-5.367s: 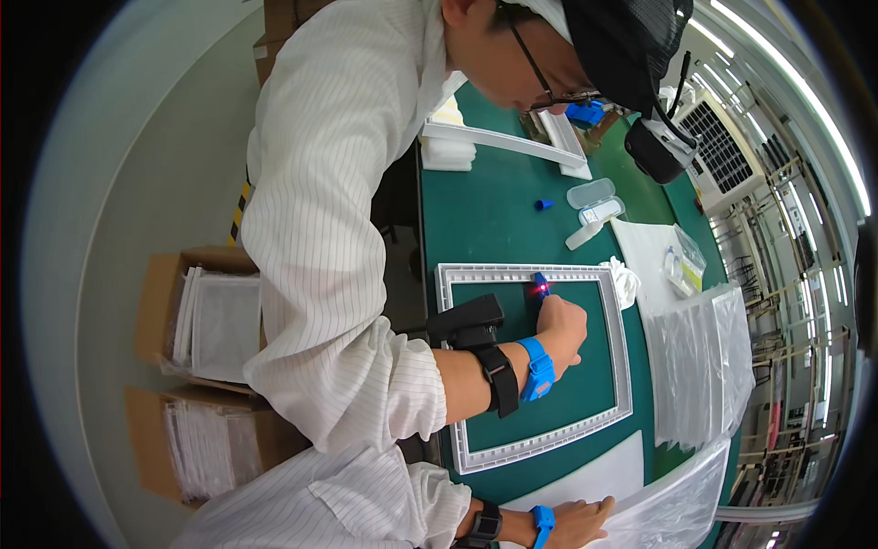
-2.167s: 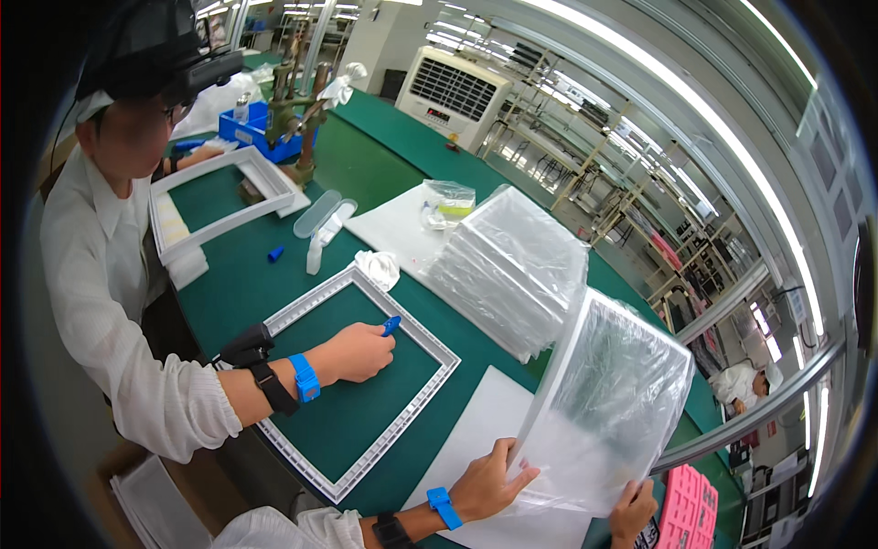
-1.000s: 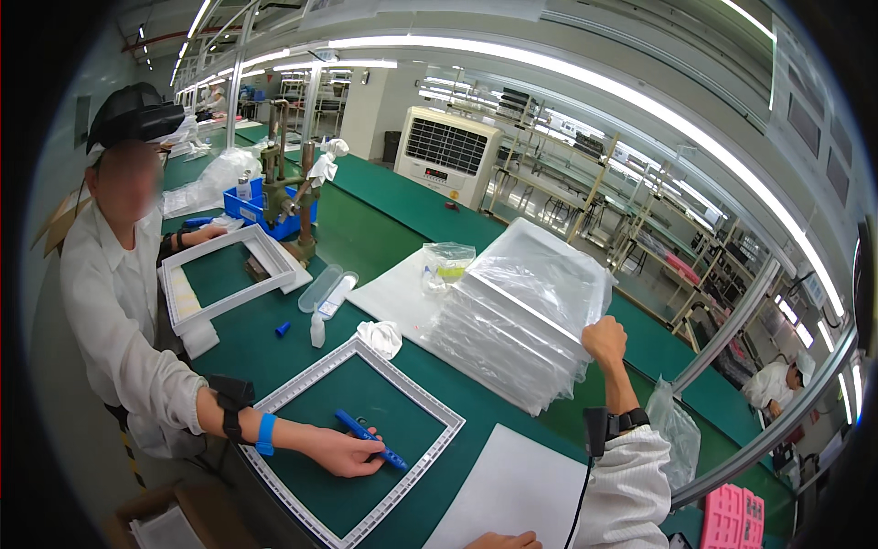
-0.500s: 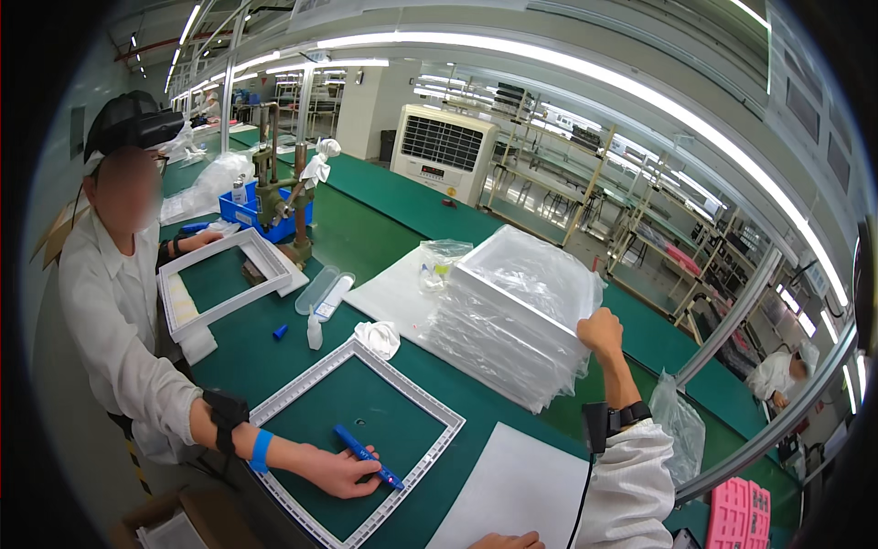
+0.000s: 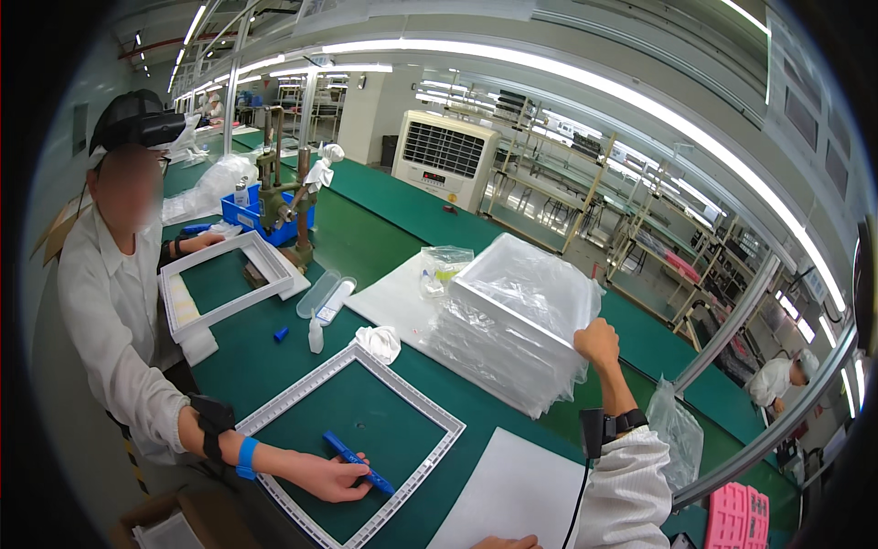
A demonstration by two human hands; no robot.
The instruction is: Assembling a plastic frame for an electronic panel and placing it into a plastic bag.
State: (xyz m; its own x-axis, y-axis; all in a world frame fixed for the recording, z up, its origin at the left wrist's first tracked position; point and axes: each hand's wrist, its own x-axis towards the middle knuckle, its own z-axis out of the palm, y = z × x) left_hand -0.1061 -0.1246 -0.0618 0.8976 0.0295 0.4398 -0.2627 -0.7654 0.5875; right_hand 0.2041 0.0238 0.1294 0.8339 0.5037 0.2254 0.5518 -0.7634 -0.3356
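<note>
At the right end of a stack of white frames in clear plastic bags (image 5: 512, 343), my right hand (image 5: 597, 341) is closed on the corner of the topmost bagged frame (image 5: 501, 302). My left hand (image 5: 508, 543) shows only as a sliver at the lower edge, over a white sheet (image 5: 503, 489); its fingers are mostly cut off. Left of that sheet a bare white rectangular frame (image 5: 421, 400) lies on the green table. Inside its outline a co-worker's hand (image 5: 340, 478) holds a blue marker-shaped pen (image 5: 358, 463).
A co-worker (image 5: 119, 302) stands at the left beside another white frame (image 5: 233, 297). A white cloth (image 5: 378, 344), a small bottle (image 5: 315, 335) and a blue cap (image 5: 281, 335) lie mid-table. Behind are a blue bin (image 5: 242, 217) and a metal press (image 5: 274, 197). Pink trays (image 5: 737, 517) stand lower right.
The co-worker's hand and the blue pen have shifted slightly left. The top bagged frame sits a little lower at its left end. My right hand keeps its grip.
</note>
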